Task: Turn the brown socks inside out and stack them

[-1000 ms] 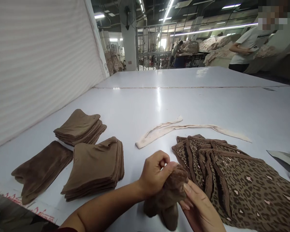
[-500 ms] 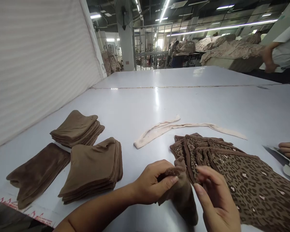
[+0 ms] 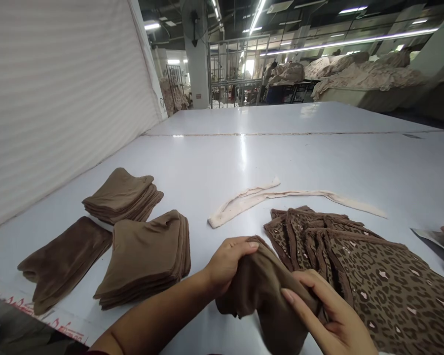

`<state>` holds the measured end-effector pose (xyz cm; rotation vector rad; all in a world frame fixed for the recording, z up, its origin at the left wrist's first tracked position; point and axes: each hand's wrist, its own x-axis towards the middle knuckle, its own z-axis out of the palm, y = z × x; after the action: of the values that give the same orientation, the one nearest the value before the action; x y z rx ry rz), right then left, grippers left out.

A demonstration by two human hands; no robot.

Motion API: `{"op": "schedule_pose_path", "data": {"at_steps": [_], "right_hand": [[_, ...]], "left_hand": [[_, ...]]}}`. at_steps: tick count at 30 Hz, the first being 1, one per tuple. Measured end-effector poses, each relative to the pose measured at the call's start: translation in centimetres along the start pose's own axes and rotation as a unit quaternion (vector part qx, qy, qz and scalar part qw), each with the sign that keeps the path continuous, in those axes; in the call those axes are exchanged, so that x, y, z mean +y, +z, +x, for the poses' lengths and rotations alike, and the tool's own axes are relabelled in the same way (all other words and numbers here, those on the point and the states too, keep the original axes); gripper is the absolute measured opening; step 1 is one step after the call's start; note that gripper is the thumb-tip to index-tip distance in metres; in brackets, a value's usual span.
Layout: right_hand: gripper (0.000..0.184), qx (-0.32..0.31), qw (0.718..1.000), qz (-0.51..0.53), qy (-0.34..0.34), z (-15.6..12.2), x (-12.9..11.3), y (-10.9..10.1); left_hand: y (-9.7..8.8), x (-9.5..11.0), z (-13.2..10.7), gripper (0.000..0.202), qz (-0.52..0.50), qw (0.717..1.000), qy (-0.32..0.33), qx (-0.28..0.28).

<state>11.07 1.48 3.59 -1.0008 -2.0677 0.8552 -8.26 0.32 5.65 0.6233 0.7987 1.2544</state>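
both hands grasp one brown fabric piece [image 3: 261, 291] low over the table [image 3: 281, 158]: the left hand [image 3: 227, 264] pinches its top edge, the right hand [image 3: 329, 318] grips its lower side. leopard-print pieces [image 3: 373, 286] lie just right of the right hand, and brown stacks [image 3: 144, 256] sit left of the left hand.

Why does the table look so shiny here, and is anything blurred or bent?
In the head view, ceiling strip lights throw a streak of glare down the white table; the wide lens stretches the ribbed wall; the left hand, right hand and brown cloth look sharp; shadows are faint.
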Motion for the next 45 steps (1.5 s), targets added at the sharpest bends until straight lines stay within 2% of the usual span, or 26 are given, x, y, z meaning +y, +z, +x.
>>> {"op": "schedule_pose_path", "data": {"at_steps": [3,7,10,11,13,16,17,18,19,21,23,25,27,29,32,33,35,37,39,41,43,45], "right_hand": [[0.015,-0.104,0.994,0.006,0.036,0.2,0.5,-1.4],[0.023,-0.130,0.985,0.051,0.106,-0.6,1.8,-2.9],[0.016,-0.098,0.979,0.093,0.152,-1.3,2.5,-3.0],[0.022,-0.084,0.978,0.104,0.157,-1.3,2.7,-2.8],[0.036,-0.037,0.978,0.128,0.161,-1.0,2.9,-2.0],[0.041,0.078,0.963,0.188,0.179,0.7,3.2,-0.5],[0.044,0.100,0.955,0.214,0.180,1.5,3.2,0.0],[0.047,0.098,0.949,0.242,0.177,2.2,3.1,0.4],[0.050,0.069,0.946,0.270,0.168,2.8,3.0,0.7],[0.043,-0.051,0.942,0.298,0.145,3.4,2.5,1.0],[0.027,-0.140,0.944,0.273,0.124,3.1,2.1,0.8],[0.029,-0.142,0.963,0.204,0.108,2.1,2.0,0.3],[0.026,-0.106,0.983,0.124,0.086,1.1,2.4,-0.3],[0.025,-0.075,0.994,0.056,0.053,0.8,2.8,-0.8],[0.048,-0.016,0.999,0.030,0.032,1.5,2.3,-0.5],[0.051,-0.019,0.998,0.037,0.036,1.9,1.9,-0.3],[0.043,-0.046,0.996,0.050,0.053,2.4,1.2,0.0],[0.033,-0.009,0.995,0.054,0.089,2.3,1.0,-0.1],[0.036,0.100,0.979,0.077,0.162,1.6,1.5,-0.7],[0.042,0.183,0.944,0.127,0.245,0.6,2.5,-1.4],[0.045,0.202,0.919,0.177,0.290,-0.6,4.0,-1.8],[0.043,0.205,0.921,0.177,0.279,-1.9,5.6,-1.8]], "left_hand": [[-0.6,1.1,-0.1,0.026,0.044,0.997,0.059,0.003],[-1.8,3.2,-0.2,0.024,0.119,0.985,0.123,0.006],[-2.4,4.3,-0.1,0.024,0.120,0.982,0.145,0.020],[-2.5,4.5,-0.1,0.024,0.120,0.982,0.144,0.019],[-2.5,4.6,-0.1,0.026,0.128,0.984,0.122,0.007],[-2.3,4.3,-0.4,0.028,0.151,0.986,0.067,-0.024],[-2.2,4.3,-0.5,0.029,0.153,0.986,0.051,-0.038],[-2.2,4.4,-0.5,0.029,0.154,0.986,0.040,-0.053],[-2.2,4.5,-0.5,0.029,0.155,0.985,0.035,-0.067],[-2.5,4.8,-0.4,0.029,0.182,0.979,0.041,-0.079],[-3.1,5.1,-0.3,0.027,0.261,0.962,0.077,-0.039],[-3.8,5.1,-0.2,0.025,0.355,0.927,0.117,0.025],[-4.0,4.7,-0.1,0.028,0.416,0.898,0.135,0.047],[-3.5,4.0,0.0,0.026,0.442,0.888,0.122,-0.016],[-1.8,2.6,0.3,0.015,0.485,0.858,0.090,-0.142],[-1.2,2.2,0.3,0.021,0.497,0.849,0.086,-0.159],[-0.8,1.6,0.3,0.034,0.513,0.841,0.081,-0.155],[-1.4,1.5,0.0,0.033,0.527,0.837,0.060,-0.134],[-2.7,1.8,-0.3,0.020,0.526,0.842,0.013,-0.124],[-4.1,2.3,-0.6,0.014,0.472,0.873,-0.024,-0.120],[-4.8,2.7,-0.7,0.018,0.366,0.923,-0.035,-0.115],[-4.7,2.9,-0.6,0.023,0.264,0.958,-0.030,-0.107]]}}
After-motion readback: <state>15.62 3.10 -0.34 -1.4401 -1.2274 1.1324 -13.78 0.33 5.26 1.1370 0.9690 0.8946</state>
